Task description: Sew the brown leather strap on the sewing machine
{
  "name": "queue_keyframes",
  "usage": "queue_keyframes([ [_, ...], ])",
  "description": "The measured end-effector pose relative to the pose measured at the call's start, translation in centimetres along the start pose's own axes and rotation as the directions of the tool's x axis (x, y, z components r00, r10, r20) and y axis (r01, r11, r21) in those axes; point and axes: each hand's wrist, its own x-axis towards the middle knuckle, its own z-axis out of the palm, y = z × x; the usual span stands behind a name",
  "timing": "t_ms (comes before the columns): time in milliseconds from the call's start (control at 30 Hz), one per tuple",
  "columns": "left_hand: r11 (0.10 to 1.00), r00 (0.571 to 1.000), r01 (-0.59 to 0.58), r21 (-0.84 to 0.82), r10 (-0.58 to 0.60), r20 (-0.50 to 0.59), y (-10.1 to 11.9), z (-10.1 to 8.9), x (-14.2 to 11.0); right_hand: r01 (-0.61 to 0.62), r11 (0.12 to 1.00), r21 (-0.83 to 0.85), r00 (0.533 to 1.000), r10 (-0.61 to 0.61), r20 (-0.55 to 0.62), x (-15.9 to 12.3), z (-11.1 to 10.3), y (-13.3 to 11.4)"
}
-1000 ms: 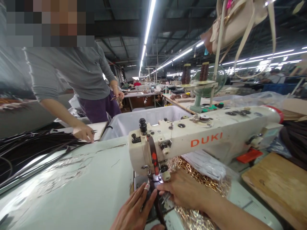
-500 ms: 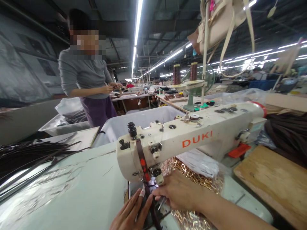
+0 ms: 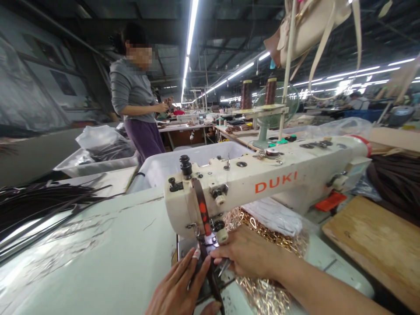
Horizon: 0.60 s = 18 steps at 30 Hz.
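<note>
A dark brown strap [image 3: 215, 284] runs lengthwise under the presser area of the white sewing machine [image 3: 243, 183]. My left hand [image 3: 180, 280] lies on its left side with fingers stretched out, the fingertips close to the lit needle area; one finger has a white wrap. From the right, my right hand [image 3: 246, 251] is closed, its index fingertip at the strap's edge by the needle. A slim pointed metal tool [image 3: 224, 267] sticks out from under its fingers; its exact kind is hidden. The needle itself is hard to make out.
Gold chains and clasps in a plastic bag [image 3: 265, 297] lie behind my right hand. Dark strips [image 3: 39, 210] are heaped at left. Beyond the machine stand a white bin [image 3: 193, 153] and a fan [image 3: 262, 135]. A co-worker [image 3: 138, 92] stands at left; a wooden board [image 3: 367, 236] is at right.
The view has shifted slightly, so the machine appears farther right. My left thumb now shows over the strap's lower part. The co-worker has turned rightward and raised their hands.
</note>
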Motion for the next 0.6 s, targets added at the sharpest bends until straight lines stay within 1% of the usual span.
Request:
queue_keyframes([
  [200,1.000,1.000,0.011,-0.014,-0.011,-0.002,0.0,-0.2,-0.4,-0.017,1.000,0.015,1.000,0.016,0.012,0.0,0.1,-0.1],
  [300,1.000,1.000,-0.009,-0.028,0.009,-0.008,-0.1,0.2,-0.5,-0.022,1.000,0.018,1.000,0.022,0.007,0.1,0.1,-0.1],
  [367,0.999,0.999,-0.017,-0.032,0.016,-0.030,-0.1,0.5,-0.5,-0.022,1.000,0.008,1.000,0.022,0.005,0.1,0.1,-0.1],
  [467,0.999,0.999,-0.003,-0.053,0.001,-0.038,-0.1,0.8,-0.7,-0.029,1.000,-0.001,0.999,0.029,0.016,0.1,0.0,-0.1],
  [600,0.998,0.999,0.005,-0.065,-0.007,-0.038,-0.1,0.4,-0.7,-0.029,1.000,0.010,0.999,0.029,0.035,0.2,0.0,-0.1],
])
